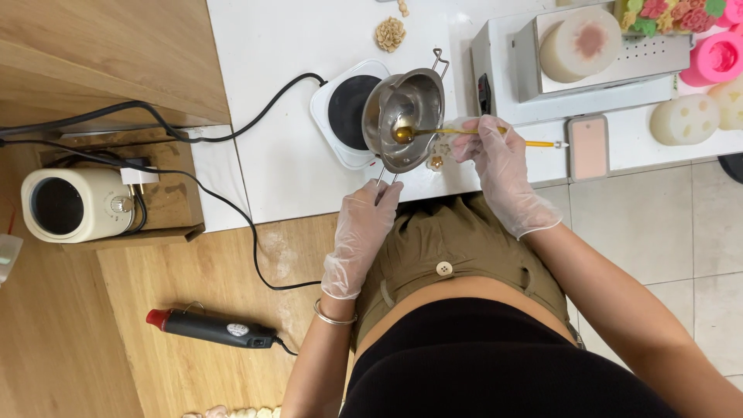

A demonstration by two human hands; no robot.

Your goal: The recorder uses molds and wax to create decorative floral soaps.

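Now left hand (362,232) gripping pot (404,116), right hand (499,166) stirring

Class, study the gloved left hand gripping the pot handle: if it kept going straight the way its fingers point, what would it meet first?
Probably the steel pot itself: the left hand points up along the handle toward it. Depth is unclear.

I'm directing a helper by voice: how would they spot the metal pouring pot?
Start at the white table and find the white hotplate. The metal pouring pot is just right of it, its handle in the left hand. It is the only shiny steel vessel there.
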